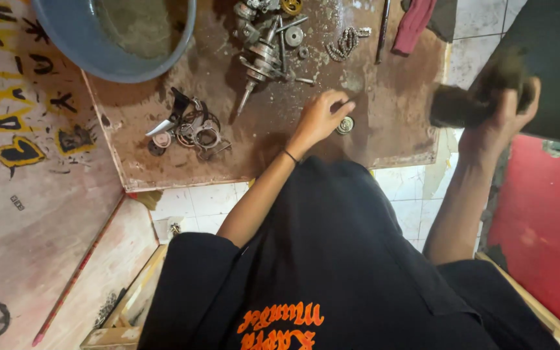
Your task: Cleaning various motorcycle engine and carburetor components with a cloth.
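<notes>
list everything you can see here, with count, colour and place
basin: 1, blue, top left on the board
board: 1, brown and stained, centre
metal shaft and gears: a pile, grey, top centre
chain: 1, grey, right of the pile
rings and gaskets: a cluster, dark and silver, left on the board
round bearing: 1, silver, beside the left hand
cloth: 1, red, top right
left hand: reaching to the bearing
right hand: gripping a dark blurred object
</notes>
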